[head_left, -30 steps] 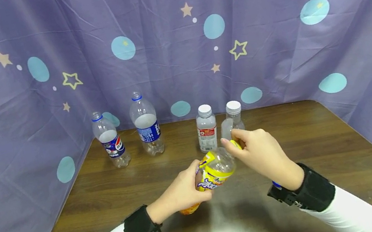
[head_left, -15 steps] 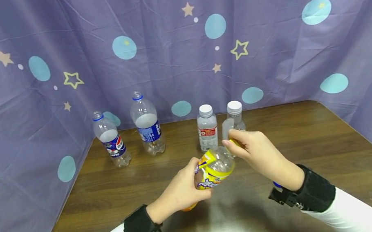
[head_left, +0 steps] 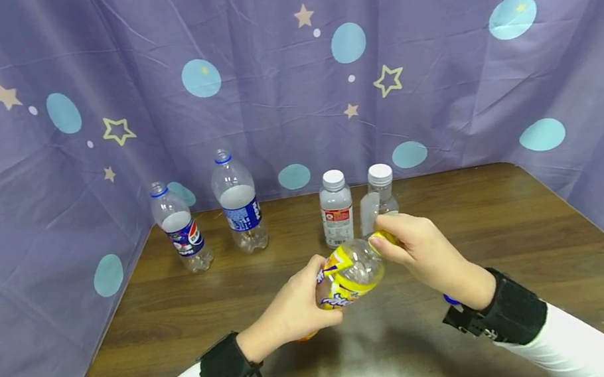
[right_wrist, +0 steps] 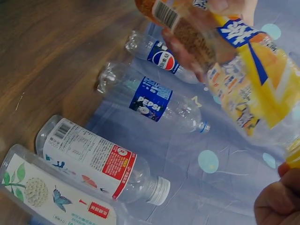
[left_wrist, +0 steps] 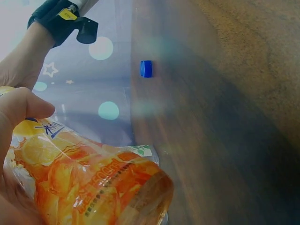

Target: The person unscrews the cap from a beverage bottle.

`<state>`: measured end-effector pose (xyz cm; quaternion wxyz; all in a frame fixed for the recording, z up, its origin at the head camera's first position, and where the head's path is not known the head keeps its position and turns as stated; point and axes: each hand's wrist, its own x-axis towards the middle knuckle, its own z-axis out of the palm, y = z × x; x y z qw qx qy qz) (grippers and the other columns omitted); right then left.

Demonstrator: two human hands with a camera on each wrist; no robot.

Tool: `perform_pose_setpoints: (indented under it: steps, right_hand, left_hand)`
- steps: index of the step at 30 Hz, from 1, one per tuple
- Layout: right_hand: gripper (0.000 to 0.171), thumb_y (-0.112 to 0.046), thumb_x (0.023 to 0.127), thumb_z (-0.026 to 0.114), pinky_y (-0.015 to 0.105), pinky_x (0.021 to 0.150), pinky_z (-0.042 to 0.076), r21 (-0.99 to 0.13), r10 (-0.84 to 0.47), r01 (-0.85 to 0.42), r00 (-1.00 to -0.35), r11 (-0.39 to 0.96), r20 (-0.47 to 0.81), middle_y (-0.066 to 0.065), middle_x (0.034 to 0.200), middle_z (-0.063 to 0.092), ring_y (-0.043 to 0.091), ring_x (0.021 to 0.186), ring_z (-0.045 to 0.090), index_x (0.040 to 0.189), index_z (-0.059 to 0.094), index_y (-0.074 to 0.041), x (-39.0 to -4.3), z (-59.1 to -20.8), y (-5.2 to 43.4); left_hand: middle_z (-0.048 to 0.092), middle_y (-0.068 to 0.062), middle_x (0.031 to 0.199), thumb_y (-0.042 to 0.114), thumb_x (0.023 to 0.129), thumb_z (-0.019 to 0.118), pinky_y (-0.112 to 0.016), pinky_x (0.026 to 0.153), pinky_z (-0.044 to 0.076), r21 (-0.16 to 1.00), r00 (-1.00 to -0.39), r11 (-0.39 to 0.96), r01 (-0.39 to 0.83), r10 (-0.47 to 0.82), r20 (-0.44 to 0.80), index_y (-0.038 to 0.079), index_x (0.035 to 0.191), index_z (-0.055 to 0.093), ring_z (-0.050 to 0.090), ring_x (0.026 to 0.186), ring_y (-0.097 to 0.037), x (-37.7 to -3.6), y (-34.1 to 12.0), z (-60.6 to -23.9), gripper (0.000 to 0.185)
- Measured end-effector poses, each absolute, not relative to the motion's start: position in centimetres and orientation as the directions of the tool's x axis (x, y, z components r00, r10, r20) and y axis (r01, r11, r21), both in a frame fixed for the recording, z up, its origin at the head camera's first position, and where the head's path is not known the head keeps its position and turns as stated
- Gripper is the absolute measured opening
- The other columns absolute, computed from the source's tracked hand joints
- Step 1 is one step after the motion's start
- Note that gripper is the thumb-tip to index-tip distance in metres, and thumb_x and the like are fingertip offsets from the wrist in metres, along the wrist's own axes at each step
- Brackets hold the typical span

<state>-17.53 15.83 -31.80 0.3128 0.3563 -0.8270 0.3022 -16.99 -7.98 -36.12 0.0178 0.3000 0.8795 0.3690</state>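
Note:
A clear bottle with a yellow and orange label [head_left: 347, 275] is held tilted above the wooden table [head_left: 527, 229], neck pointing right. My left hand [head_left: 303, 299] grips its body; the left wrist view shows my thumb over the label [left_wrist: 89, 183]. My right hand [head_left: 402, 241] pinches the yellow cap [head_left: 385, 238] on the neck. The right wrist view shows the bottle [right_wrist: 243, 70] from below, with a sliver of the yellow cap [right_wrist: 293, 157] above my curled fingers [right_wrist: 276, 204].
Two uncapped Pepsi bottles [head_left: 180, 227] [head_left: 238, 203] stand at the back left. Two white-capped clear bottles [head_left: 336, 208] [head_left: 378, 192] stand just behind my hands. A loose blue cap [left_wrist: 146, 68] lies on the table by my right wrist. A purple curtain [head_left: 281, 71] encloses three sides.
My right hand has shifted slightly on the yellow cap, fingers rolling down over it. The bottle and my left hand have barely moved.

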Motion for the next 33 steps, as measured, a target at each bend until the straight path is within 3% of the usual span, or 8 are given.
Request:
perform_pose_setpoints:
  steps: [7,19,23,29,33]
  right_hand:
    - [0.042,-0.046,0.1,0.04,0.016,0.057,0.028,-0.188,-0.462,-0.862,-0.422,0.47,0.78,-0.004,0.068,0.038,0.005,0.066,0.037,0.076,0.045,-0.012,-18.1,-32.1,16.2]
    - [0.04,-0.04,0.102,0.042,0.022,0.066,0.036,-0.044,-0.538,-0.936,-0.239,0.349,0.809,0.0,0.073,0.047,0.012,0.072,0.046,0.081,0.052,-0.007,-18.9,-32.4,16.7]
    - [0.039,-0.041,0.102,0.042,0.018,0.061,0.033,-0.086,-0.538,-0.903,-0.324,0.421,0.778,-0.004,0.07,0.042,0.008,0.068,0.042,0.079,0.049,-0.01,-18.5,-31.9,16.6]
    - [0.029,-0.03,0.093,0.061,0.018,0.045,0.022,-0.239,-0.373,-0.66,-0.644,0.712,0.668,-0.01,0.056,0.029,0.002,0.049,0.03,0.072,0.046,-0.017,-17.1,-30.8,15.5]
    - [0.03,-0.028,0.093,0.059,0.025,0.043,0.021,-0.289,-0.245,-0.457,-0.799,0.841,0.549,-0.008,0.053,0.029,0.008,0.045,0.032,0.07,0.044,-0.018,-16.6,-30.2,14.8]
  left_hand:
    - [0.066,0.001,0.103,0.016,0.067,0.077,-0.026,0.08,0.052,0.686,-0.808,0.528,0.501,0.569,0.152,0.014,0.117,0.047,0.062,0.088,-0.01,-17.0,-8.1,-35.9,0.058]
    - [0.064,0.001,0.102,0.014,0.068,0.076,-0.022,0.077,0.051,0.725,-0.745,0.472,0.502,0.662,0.085,0.014,0.118,0.045,0.06,0.085,-0.006,-17.4,-8.4,-36.0,0.059]
    - [0.064,0.002,0.098,0.015,0.068,0.075,-0.023,0.075,0.051,0.727,-0.757,0.479,0.493,0.648,0.087,0.014,0.118,0.046,0.06,0.082,-0.006,-17.3,-8.4,-36.3,0.058]
    - [0.064,0.003,0.097,0.019,0.068,0.074,-0.024,0.073,0.051,0.721,-0.814,0.531,0.445,0.576,0.078,0.015,0.117,0.047,0.06,0.081,-0.007,-16.9,-8.1,-36.4,0.057]
    - [0.065,0.003,0.097,0.021,0.069,0.074,-0.024,0.073,0.051,0.707,-0.839,0.564,0.427,0.538,0.077,0.014,0.117,0.047,0.061,0.08,-0.007,-16.7,-7.8,-36.4,0.056]
